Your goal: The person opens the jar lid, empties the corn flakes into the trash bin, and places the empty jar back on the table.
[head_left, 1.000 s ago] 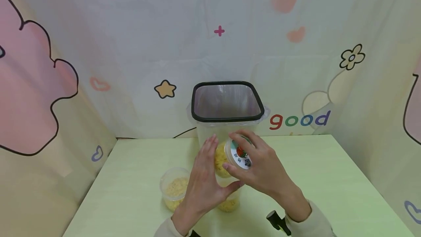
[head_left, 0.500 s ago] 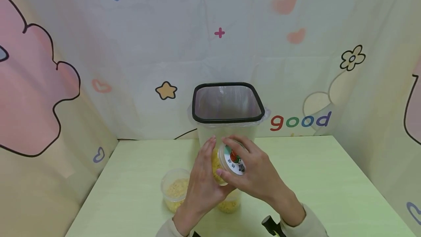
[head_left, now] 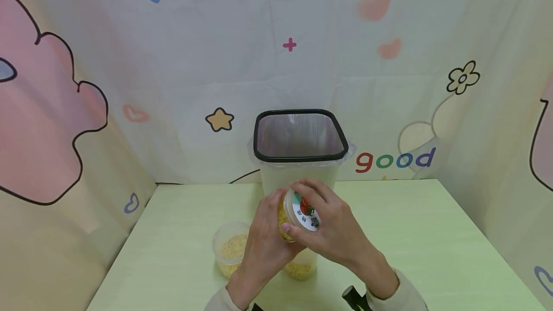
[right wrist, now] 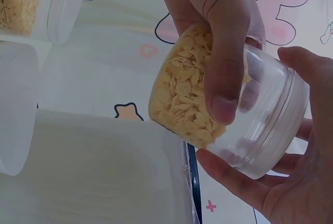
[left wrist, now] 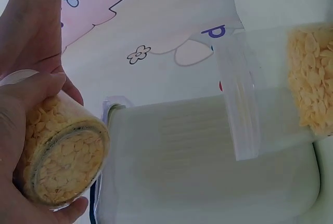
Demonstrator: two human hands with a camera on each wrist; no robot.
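A clear lidded jar (right wrist: 182, 89) of pale yellow flakes is tilted in the air between both hands. My left hand (head_left: 265, 234) grips the jar's body, its thumb across the side in the right wrist view. My right hand (head_left: 332, 229) holds the lid (head_left: 306, 211), which carries a white label with a red picture; thumb and fingers lie around its rim. In the left wrist view the jar's base and the flakes inside face the camera. On the table below stand two more clear jars of flakes, one jar (head_left: 231, 248) left of the hands and another jar (head_left: 301, 268) partly hidden beneath them.
Behind the hands stands a pale bin (head_left: 300, 160) with a black rim and a plastic liner. The light green table (head_left: 410, 239) spreads to both sides. A printed curtain (head_left: 181, 61) hangs at the back and sides.
The jar has come left and slightly down into my left hand, whose fingers now close around it. My right hand has moved left with the lid.
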